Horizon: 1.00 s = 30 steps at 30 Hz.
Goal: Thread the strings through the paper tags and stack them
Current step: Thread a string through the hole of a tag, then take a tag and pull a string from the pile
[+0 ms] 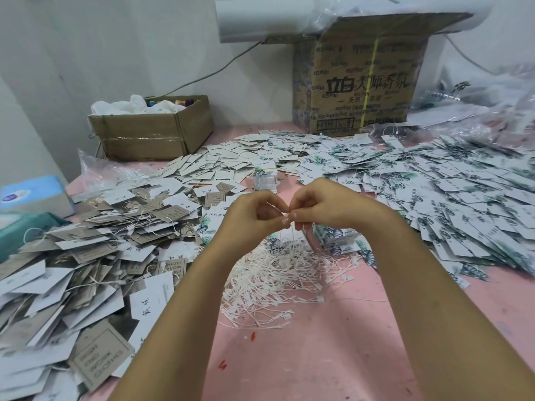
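My left hand (254, 215) and my right hand (321, 205) meet fingertip to fingertip above the pink table. Together they pinch a thin white string (293, 233) whose loop hangs down between them. Right below lies a tangled heap of white strings (278, 276) with small plastic locks. A neat stack of leaf-printed tags (337, 238) stands just under my right hand. Threaded grey and white tags (86, 256) are heaped at the left. Loose leaf-printed tags (451, 192) spread across the right. No tag is visible in either hand.
A small open cardboard box (150, 131) stands at the back left and a large printed carton (359, 79) at the back centre. A blue tissue pack (31, 195) sits at the left edge. Another banded bundle of tags (265, 176) stands beyond my hands. Bare pink tabletop (318, 357) lies near me.
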### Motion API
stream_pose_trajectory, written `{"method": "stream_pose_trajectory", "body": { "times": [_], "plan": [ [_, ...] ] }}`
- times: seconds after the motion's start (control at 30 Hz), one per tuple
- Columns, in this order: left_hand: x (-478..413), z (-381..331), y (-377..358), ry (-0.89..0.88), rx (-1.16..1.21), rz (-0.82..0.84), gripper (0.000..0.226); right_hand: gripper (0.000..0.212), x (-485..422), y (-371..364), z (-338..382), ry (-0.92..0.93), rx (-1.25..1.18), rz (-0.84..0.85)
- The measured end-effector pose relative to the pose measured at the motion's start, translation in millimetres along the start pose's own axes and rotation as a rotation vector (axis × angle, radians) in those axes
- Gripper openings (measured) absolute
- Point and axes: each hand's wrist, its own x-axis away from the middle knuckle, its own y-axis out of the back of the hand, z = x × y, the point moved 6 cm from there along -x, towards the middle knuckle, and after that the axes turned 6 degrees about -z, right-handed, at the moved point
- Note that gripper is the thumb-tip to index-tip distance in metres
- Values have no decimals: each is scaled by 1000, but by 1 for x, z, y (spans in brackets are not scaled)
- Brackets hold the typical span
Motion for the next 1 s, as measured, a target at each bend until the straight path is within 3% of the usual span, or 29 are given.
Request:
{"method": "stream_pose_trajectory", "body": {
  "times": [0.13,0.37,0.47,0.6,0.7,0.77,0.83,0.9,1.0],
  "plan": [
    [0,6,2,39,-70,21,12,14,1,7,4,-9,-10,-70],
    [3,12,1,101,-160,112,9,22,8,50,-7,-113,28,-669],
    [4,14,2,122,-194,133,12,27,12,58,-20,-234,133,-756],
    [3,12,4,115,-215,104,20,27,10,51,-38,-468,399,-508],
    [2,10,4,95,-175,71,22,8,6,38,-31,-367,536,-316],
    [1,8,3,78,-131,53,22,41,0,25,-17,-150,389,-222],
    [0,7,1,65,-101,36,22,58,-1,8,-1,-7,76,-91],
    [0,7,0,54,-89,15,20,60,0,-10,9,37,-173,45],
    [-1,9,0,50,-65,-10,19,49,-2,-23,7,-11,-269,101]
  ]
}}
